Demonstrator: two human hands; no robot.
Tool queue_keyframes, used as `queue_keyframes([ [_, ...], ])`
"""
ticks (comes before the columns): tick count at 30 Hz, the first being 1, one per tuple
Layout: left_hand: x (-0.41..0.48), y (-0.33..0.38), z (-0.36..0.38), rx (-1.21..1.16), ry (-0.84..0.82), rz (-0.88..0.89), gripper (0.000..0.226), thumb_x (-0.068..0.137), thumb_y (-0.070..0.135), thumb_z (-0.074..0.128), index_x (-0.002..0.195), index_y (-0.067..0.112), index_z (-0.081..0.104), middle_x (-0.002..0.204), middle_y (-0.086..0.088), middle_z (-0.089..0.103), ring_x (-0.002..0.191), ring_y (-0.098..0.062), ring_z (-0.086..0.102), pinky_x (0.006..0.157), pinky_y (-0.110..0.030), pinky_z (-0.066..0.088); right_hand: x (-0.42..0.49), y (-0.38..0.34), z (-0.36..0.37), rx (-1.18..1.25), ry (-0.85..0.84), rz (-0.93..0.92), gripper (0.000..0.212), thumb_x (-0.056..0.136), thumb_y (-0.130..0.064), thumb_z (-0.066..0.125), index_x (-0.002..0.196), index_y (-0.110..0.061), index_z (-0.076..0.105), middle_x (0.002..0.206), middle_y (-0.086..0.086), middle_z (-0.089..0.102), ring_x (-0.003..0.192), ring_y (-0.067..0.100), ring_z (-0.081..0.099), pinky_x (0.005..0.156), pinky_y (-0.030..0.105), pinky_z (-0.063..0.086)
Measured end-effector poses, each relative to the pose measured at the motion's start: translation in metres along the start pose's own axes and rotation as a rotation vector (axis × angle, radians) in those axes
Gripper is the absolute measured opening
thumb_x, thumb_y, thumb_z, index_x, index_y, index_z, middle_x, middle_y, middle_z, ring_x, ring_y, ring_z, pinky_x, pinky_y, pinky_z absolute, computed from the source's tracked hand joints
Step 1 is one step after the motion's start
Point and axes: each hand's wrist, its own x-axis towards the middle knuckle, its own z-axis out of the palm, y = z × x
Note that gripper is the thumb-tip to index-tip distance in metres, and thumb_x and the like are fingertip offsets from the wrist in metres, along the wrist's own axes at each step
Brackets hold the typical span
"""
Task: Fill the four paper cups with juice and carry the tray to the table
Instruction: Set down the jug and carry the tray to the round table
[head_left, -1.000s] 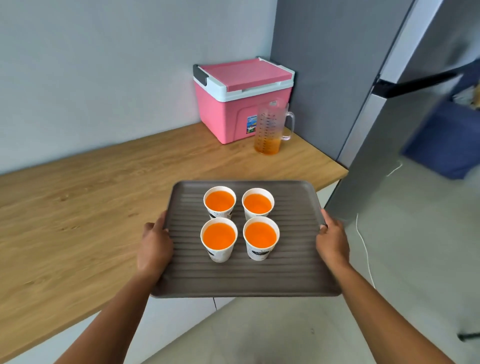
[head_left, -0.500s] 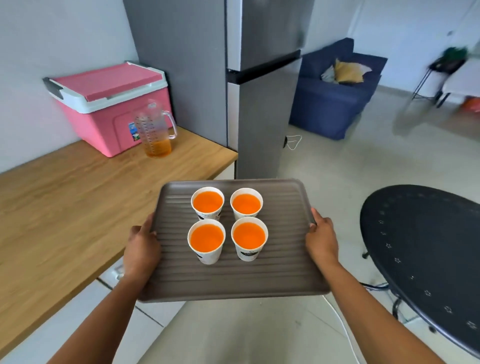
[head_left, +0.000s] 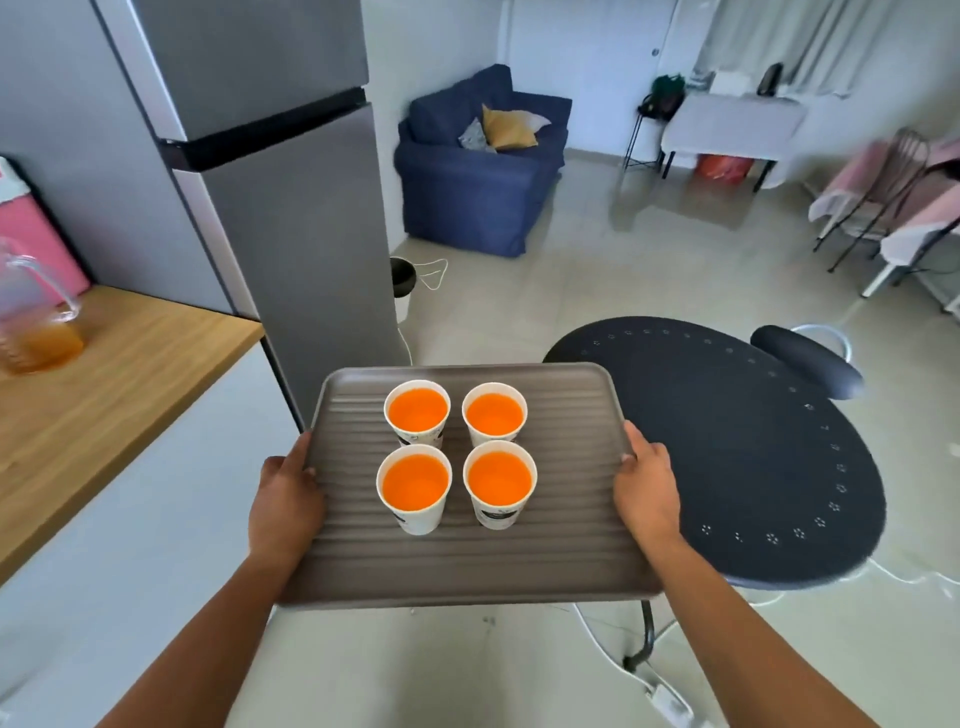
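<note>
A grey ribbed tray (head_left: 561, 561) is held level in the air in front of me. Several white paper cups (head_left: 415, 488) full of orange juice stand upright in a square near its middle. My left hand (head_left: 283, 499) grips the tray's left edge, thumb on top. My right hand (head_left: 647, 486) grips the right edge the same way. A round dark table (head_left: 753, 457) stands just to the right, partly under the tray's right side. The measuring jug (head_left: 36, 322) with a little juice stays on the wooden counter (head_left: 119, 374) at left.
A grey fridge (head_left: 270, 197) rises just left of the tray. A dark stool (head_left: 808, 358) sits behind the round table, whose leg (head_left: 647, 631) and white cables (head_left: 602, 639) are on the floor below. A blue armchair (head_left: 478, 176) is farther back.
The view has swung right, away from the counter and pink cooler. The tray, still gripped by both hands, now hangs beside the round dark table, overlapping its left edge.
</note>
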Motion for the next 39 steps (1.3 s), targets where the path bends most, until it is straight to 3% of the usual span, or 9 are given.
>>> queue_keyframes([
  [11,0.035,0.112,0.099,-0.004,-0.181,0.226,0.053,0.100,0.014,0.038,0.149,0.034,0.033,0.134,-0.022,0.046,0.113,-0.041,0.055,0.097,-0.049,0.044,0.019,0.098,-0.065,0.010,0.191,0.243,0.057,0.098,-0.005,0.032,0.143,-0.038,0.043,0.106,0.002,0.042,0.076,0.021,0.049,0.073,0.035,0.039],
  [17,0.069,0.169,0.151,-0.024,-0.285,0.326,0.049,0.100,0.014,0.036,0.146,0.033,0.036,0.131,-0.019,0.048,0.108,-0.039,0.056,0.093,-0.048,0.046,0.043,0.130,-0.077,0.035,0.314,0.333,0.063,0.094,-0.001,0.033,0.146,-0.034,0.042,0.112,0.007,0.047,0.083,0.023,0.050,0.075,0.035,0.040],
  [23,0.124,0.223,0.202,-0.061,-0.378,0.435,0.048,0.101,0.017,0.035,0.144,0.038,0.034,0.125,-0.012,0.046,0.095,-0.030,0.058,0.085,-0.042,0.047,0.078,0.143,-0.073,0.036,0.446,0.448,0.058,0.097,-0.002,0.038,0.149,-0.027,0.041,0.125,0.014,0.049,0.085,0.020,0.046,0.078,0.032,0.039],
  [29,0.180,0.264,0.250,-0.051,-0.471,0.505,0.045,0.102,0.024,0.033,0.144,0.040,0.029,0.126,-0.008,0.045,0.096,-0.031,0.059,0.083,-0.043,0.050,0.115,0.144,-0.062,0.006,0.538,0.574,0.057,0.097,-0.003,0.038,0.148,-0.027,0.042,0.128,0.015,0.050,0.103,0.033,0.058,0.080,0.038,0.045],
  [33,0.208,0.286,0.275,-0.043,-0.517,0.547,0.047,0.103,0.025,0.034,0.147,0.038,0.027,0.127,-0.007,0.044,0.097,-0.030,0.058,0.083,-0.042,0.050,0.132,0.146,-0.058,-0.008,0.566,0.629,0.056,0.098,-0.006,0.037,0.149,-0.029,0.040,0.131,0.012,0.049,0.109,0.032,0.056,0.080,0.035,0.041],
  [39,0.232,0.316,0.308,-0.058,-0.570,0.604,0.049,0.103,0.021,0.036,0.150,0.033,0.027,0.128,-0.008,0.044,0.097,-0.028,0.058,0.079,-0.038,0.048,0.154,0.153,-0.055,-0.010,0.631,0.710,0.055,0.098,-0.009,0.039,0.147,-0.033,0.043,0.133,0.010,0.051,0.112,0.032,0.056,0.087,0.041,0.047],
])
